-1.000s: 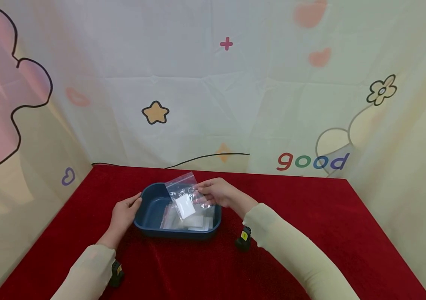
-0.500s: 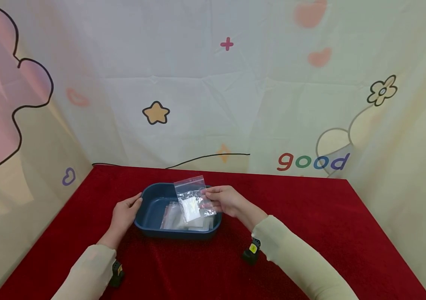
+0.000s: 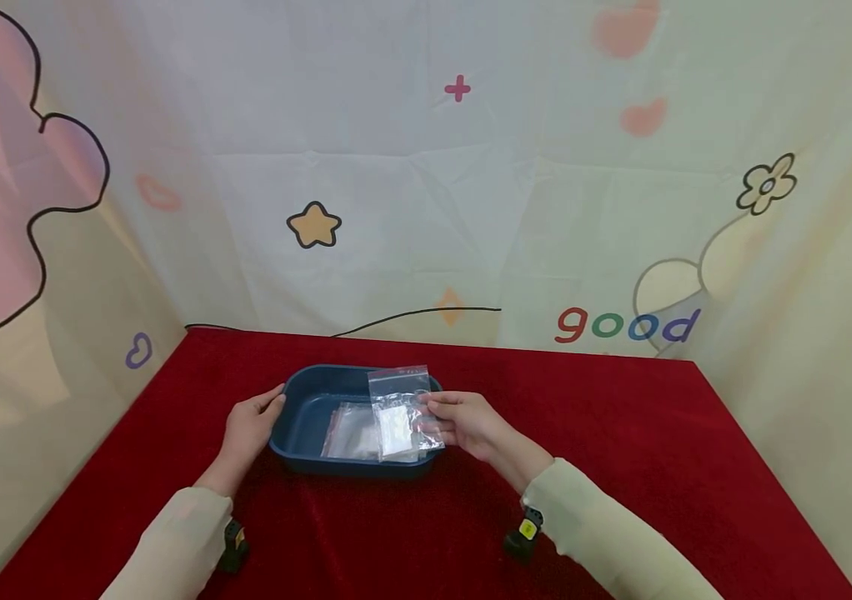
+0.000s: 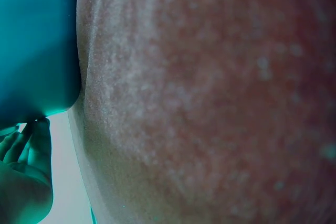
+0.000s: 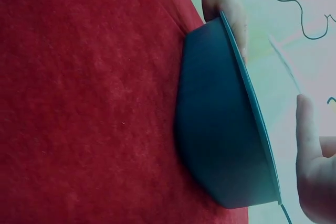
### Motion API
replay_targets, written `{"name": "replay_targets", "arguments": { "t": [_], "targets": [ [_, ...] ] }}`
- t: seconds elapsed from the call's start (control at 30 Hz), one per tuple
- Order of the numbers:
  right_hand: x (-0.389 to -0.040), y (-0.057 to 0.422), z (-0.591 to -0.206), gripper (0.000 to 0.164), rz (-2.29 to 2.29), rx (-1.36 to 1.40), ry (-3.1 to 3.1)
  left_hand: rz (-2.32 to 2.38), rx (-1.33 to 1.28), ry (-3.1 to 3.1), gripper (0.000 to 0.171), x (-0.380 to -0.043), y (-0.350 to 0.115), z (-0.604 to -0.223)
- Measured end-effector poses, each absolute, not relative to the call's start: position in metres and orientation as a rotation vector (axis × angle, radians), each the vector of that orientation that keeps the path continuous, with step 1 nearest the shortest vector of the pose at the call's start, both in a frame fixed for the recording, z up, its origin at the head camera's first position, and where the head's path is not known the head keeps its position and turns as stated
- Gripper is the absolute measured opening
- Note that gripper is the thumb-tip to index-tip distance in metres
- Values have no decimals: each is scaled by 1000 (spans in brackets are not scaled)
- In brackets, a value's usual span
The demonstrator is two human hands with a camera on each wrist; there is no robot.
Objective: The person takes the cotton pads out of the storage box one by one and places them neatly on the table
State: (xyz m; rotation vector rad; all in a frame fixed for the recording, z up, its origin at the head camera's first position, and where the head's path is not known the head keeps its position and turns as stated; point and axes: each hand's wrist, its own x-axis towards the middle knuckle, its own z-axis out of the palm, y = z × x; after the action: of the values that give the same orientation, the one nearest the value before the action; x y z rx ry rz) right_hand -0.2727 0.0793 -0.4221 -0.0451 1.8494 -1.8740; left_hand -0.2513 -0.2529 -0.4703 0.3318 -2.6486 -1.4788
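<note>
My right hand [image 3: 467,422] pinches the right edge of a clear zip-lock bag [image 3: 400,382] that has a white square piece inside. The bag hangs over the right part of a blue plastic tub [image 3: 298,458]. At the tub's left end, my left hand [image 3: 248,431] grips the rim with the thumb on top. Several more clear bags [image 3: 351,433] lie in the tub, partly hidden behind the held one. The right wrist view shows the tub's outer side [image 5: 220,114], with the left hand at its far end. In the left wrist view, the left hand's fingers [image 4: 39,145] touch the tub.
A red cloth [image 3: 606,433] covers the table under the tub. Behind it hangs a pale printed curtain [image 3: 396,208], which also closes in both sides. Each wrist wears a black camera, one near the left cuff [image 3: 233,546] and one near the right [image 3: 523,533].
My right hand has carried the zip-lock bag to the right and down toward the tub's right end, and the bag hangs more upright. The left hand stays on the rim.
</note>
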Motion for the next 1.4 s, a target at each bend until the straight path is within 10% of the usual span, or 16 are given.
{"name": "replay_targets", "arguments": {
  "t": [1.4],
  "targets": [
    [-263,159,-451,45,-2063,94,1727,-1506,322,-2659,47,-250,-253,-470]
  ]
}}
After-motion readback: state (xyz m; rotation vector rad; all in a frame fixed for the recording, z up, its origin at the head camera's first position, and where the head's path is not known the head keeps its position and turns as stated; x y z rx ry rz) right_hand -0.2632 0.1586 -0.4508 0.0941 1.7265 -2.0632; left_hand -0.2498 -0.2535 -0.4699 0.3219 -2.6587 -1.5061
